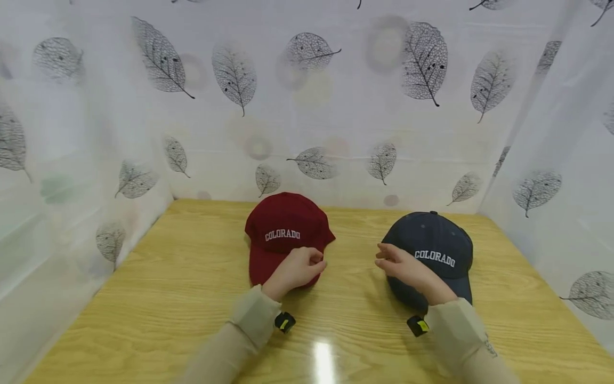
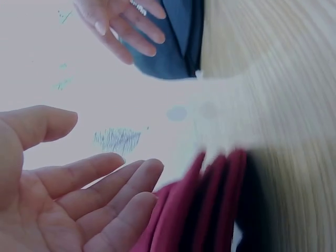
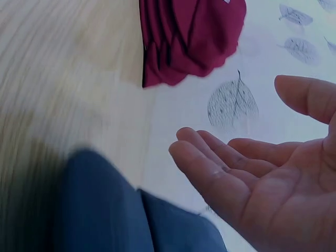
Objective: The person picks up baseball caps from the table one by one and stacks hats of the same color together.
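Observation:
A dark red baseball cap (image 1: pixel 283 221) with white COLORADO lettering stands on the wooden table, left of the middle. My left hand (image 1: pixel 297 266) is in front of its brim, fingers loosely bent and holding nothing. In the left wrist view several red layers (image 2: pixel 194 210) lie one over another, like nested caps. On the right stands a navy baseball cap (image 1: pixel 427 234) with the same lettering. My right hand (image 1: pixel 408 269) is in front of its left side, palm turned inward, and grips nothing. Whether either hand touches a cap cannot be told.
The wooden table (image 1: pixel 182 277) reaches back to a white curtain (image 1: pixel 336 122) printed with grey leaves, which also hangs along both sides. Small black devices with yellow marks (image 1: pixel 285 322) sit at both wrists. Bare wood lies between the two caps.

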Demonstrator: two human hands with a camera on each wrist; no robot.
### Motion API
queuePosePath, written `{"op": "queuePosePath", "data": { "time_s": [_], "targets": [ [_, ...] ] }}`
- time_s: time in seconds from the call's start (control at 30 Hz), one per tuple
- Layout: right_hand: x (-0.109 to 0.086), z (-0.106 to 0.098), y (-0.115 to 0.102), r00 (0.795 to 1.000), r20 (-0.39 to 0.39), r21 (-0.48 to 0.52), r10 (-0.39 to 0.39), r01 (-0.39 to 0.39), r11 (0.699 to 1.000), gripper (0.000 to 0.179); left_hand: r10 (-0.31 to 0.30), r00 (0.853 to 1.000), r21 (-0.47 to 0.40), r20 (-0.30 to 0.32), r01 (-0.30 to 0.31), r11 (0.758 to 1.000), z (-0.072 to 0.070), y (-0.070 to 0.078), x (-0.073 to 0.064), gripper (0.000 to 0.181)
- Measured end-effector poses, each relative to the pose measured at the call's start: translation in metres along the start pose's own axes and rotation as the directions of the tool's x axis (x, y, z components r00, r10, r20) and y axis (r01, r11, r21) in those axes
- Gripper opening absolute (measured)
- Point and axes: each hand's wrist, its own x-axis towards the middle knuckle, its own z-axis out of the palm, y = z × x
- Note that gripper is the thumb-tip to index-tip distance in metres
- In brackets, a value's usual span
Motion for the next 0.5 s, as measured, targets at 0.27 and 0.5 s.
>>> {"op": "queuePosePath", "data": {
  "time_s": [0.27,0.5],
  "targets": [
    [-0.031,-0.029,0.005,0.998,-0.062,-0.028,0.033,-0.035,0.999,0.064,0.024,0.997,-0.046,0.07,-0.02,0.999,0.025,0.02,0.017,0.034],
    [-0.056,-0.048,0.016,0.99,-0.129,-0.074,0.063,-0.073,0.995,0.063,-0.003,0.994,-0.038,0.105,0.007,0.999,0.053,0.031,0.036,0.035]
  ]
}}
